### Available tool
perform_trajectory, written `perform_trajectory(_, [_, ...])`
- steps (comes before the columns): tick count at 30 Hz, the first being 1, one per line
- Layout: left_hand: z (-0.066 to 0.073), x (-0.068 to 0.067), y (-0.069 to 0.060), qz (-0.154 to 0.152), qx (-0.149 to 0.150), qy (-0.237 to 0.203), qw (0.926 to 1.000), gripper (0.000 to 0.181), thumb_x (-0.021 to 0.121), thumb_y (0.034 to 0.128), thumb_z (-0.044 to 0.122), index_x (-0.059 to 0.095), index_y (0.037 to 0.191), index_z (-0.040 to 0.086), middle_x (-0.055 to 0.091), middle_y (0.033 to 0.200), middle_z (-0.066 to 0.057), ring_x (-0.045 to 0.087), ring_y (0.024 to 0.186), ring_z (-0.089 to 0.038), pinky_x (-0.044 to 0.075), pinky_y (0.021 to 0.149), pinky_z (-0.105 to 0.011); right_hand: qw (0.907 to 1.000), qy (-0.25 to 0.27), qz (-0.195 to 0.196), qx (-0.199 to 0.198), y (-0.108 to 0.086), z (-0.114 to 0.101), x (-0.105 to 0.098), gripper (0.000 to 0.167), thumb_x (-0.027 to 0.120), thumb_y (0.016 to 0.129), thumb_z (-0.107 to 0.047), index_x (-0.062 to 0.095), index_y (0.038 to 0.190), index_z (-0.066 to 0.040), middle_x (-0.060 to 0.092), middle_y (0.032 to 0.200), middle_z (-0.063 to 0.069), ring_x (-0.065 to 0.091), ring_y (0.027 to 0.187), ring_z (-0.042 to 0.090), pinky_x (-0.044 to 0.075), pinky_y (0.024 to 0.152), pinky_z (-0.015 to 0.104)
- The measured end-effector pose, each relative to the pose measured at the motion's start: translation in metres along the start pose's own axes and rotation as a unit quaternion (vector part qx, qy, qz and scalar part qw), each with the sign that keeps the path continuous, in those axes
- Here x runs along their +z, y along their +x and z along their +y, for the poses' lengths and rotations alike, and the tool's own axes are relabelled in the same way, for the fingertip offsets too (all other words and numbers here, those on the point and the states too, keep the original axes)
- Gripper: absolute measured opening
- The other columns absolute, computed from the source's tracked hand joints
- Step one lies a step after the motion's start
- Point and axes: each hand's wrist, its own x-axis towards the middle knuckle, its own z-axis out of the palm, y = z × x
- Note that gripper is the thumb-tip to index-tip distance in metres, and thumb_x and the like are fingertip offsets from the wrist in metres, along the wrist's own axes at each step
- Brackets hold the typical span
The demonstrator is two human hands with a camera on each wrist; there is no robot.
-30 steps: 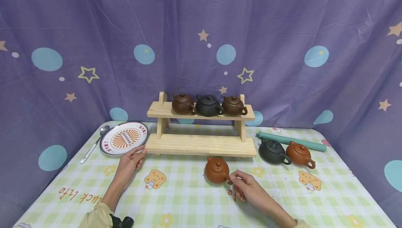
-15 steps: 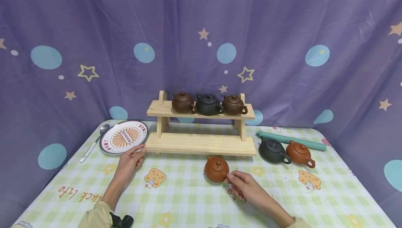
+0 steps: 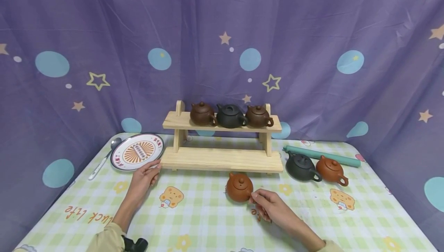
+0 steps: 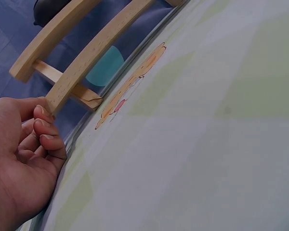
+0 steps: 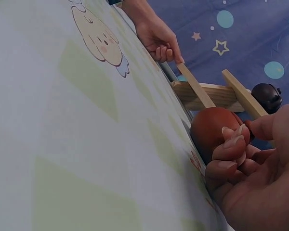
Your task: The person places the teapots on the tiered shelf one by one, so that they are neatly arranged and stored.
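A reddish-brown clay teapot stands on the tablecloth in front of a two-tier wooden shelf. Its handle is pinched by my right hand, whose fingertips cover most of it. The right wrist view has the same teapot beyond the curled fingers. My left hand holds the left end of the shelf's lower board; the left wrist view shows the thumb and index finger at that board end. On the upper board sit a dark brown teapot, a black teapot and another brown teapot.
Right of the shelf stand a second black teapot and an orange-brown teapot, with a green roll behind them. To the left lie a patterned plate and a spoon. A purple curtain hangs behind the table.
My right fingertips have shifted slightly left onto the teapot's handle, covering more of it. The teapot and my left hand stay where they were.
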Motion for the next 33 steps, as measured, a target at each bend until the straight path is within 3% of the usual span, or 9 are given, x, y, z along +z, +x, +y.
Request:
perform_trajectory(9, [-0.0022, -0.0008, 0.0024, -0.002, -0.01, 0.0, 0.9999, 0.047, 0.056, 0.1085, 0.019, 0.047, 0.15, 0.0, 0.061, 0.081, 0.003, 0.048, 0.067, -0.006, 0.041, 0.057, -0.019, 0.9999, 0.003, 0.011, -0.002, 0.0001, 0.0015, 0.0016, 0.04, 0.046, 0.113, -0.029, 0.063, 0.11, 0.006, 0.05, 0.069, 0.001, 0.04, 0.054, 0.01, 0.037, 0.049, 0.023])
perform_trajectory(33, [-0.0009, -0.0001, -0.0003, 0.0, 0.006, 0.008, 0.9999, 0.047, 0.058, 0.1081, 0.019, 0.048, 0.149, -0.003, 0.06, 0.08, 0.002, 0.047, 0.066, -0.006, 0.041, 0.056, -0.019, 0.9985, 0.013, 0.053, 0.0, 0.0006, 0.0004, 0.0035, 0.032, 0.045, 0.112, -0.02, 0.062, 0.106, 0.006, 0.045, 0.068, -0.001, 0.036, 0.055, 0.008, 0.033, 0.05, 0.022])
